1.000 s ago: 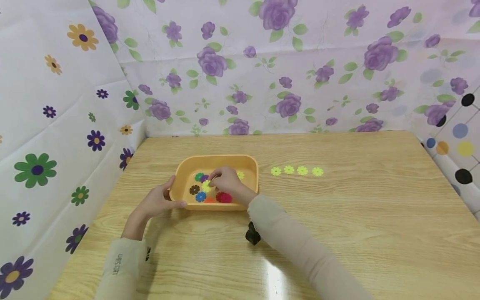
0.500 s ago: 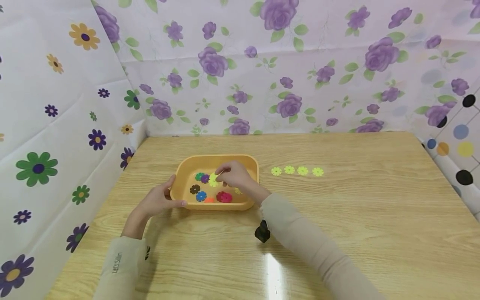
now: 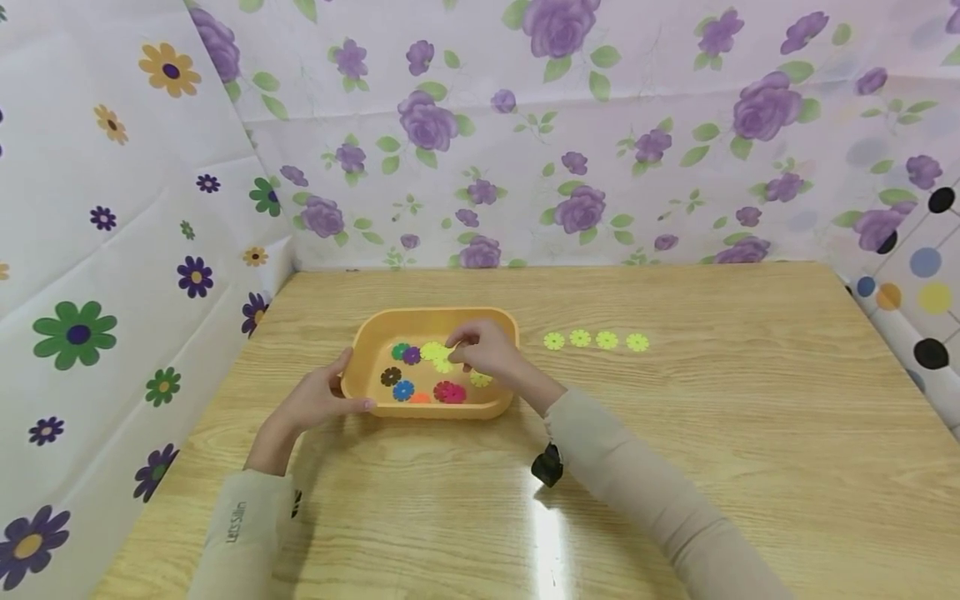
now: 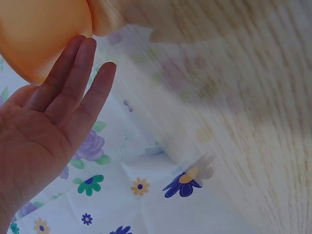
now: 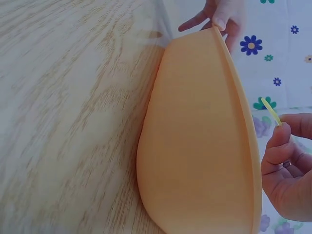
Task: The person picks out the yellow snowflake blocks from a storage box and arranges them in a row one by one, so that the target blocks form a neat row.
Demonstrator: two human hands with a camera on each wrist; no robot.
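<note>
A shallow orange plastic tub stands on the table, holding several flower-shaped plastic discs. My left hand steadies the tub at its left front corner, thumb along the front rim and fingers against the outer left end. The left wrist view shows these fingers nearly straight at the tub wall. Over the tub, my right hand pinches a yellow flower disc between thumb and index finger. Below lie green, purple, brown, blue, orange and red-pink discs; other yellow ones lie close to the hand.
To the right of the tub, several yellow flower discs lie in a row on the wooden table. Flower-printed sheets hang behind and at the left side. A black object hangs under the right sleeve.
My right hand has moved to the right inside the tub, still pinching yellow. A yellow disc now shows beside the purple one. My left hand and the row have stayed put.
</note>
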